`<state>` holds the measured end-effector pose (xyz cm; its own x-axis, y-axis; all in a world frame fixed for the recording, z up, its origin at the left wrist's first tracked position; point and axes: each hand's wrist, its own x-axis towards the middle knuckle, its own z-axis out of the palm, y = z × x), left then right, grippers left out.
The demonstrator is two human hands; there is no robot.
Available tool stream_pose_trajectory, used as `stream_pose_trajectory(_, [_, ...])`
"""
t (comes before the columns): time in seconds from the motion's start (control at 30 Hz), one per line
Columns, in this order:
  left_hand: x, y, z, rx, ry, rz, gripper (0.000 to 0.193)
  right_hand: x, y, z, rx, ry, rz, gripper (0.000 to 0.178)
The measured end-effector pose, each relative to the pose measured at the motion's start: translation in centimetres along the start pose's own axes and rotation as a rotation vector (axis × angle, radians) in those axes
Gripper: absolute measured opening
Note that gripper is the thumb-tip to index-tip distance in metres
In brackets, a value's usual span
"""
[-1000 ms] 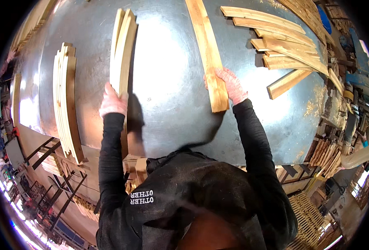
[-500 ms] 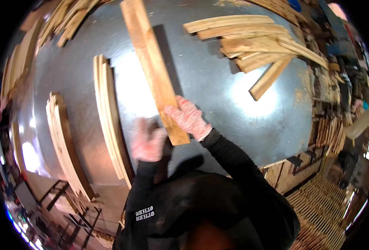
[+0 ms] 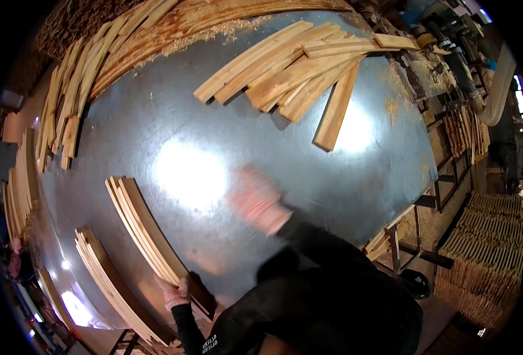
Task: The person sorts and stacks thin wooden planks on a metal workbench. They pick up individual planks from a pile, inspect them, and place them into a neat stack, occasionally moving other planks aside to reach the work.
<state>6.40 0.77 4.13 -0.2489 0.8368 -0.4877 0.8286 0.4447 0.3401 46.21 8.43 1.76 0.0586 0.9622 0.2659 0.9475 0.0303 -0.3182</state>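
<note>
My left hand (image 3: 173, 292), in a pinkish glove, is at the near end of a stack of wooden boards (image 3: 149, 236) standing on edge. Its fingers are closed around that end, the thumb against the right face. Over the bare tabletop to the right, my right hand (image 3: 258, 202) is blurred by motion, with no board visible in it. How its fingers are set cannot be made out. Another stack of boards on edge (image 3: 116, 287) runs alongside, farther left.
Loose boards (image 3: 300, 74) lie fanned out on the grey metal table (image 3: 261, 139) at the far side. Long strips (image 3: 75, 97) overhang the far-left corner. Sawdust (image 3: 205, 40) borders the far edge. Piled slats (image 3: 483, 254) stand on the floor at the right.
The single board is out of my right hand. My left hand has moved down-left onto the nearer stack, and my right hand is apart from it. The whole view has shifted.
</note>
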Motion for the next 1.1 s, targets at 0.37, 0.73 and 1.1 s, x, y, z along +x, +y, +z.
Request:
stream_pose_trajectory(0.37, [24.9, 52.5, 6.0, 0.321, 0.508, 1.142, 0.082, 10.3, 31.2, -3.0, 0.061, 0.330, 0.999, 0.096])
stream_pose_trajectory(0.73, [13.2, 54.4, 18.1, 0.302, -0.171, 0.850, 0.074, 12.8, 28.9, -1.7, 0.589, 0.379, 0.815, 0.107])
stream_pose_trajectory(1.1, [-8.1, 25.0, 17.2, -0.822, -0.566, 0.309, 0.090, -0.8, 19.8, -7.1, 0.865, -0.111, 0.746, 0.092])
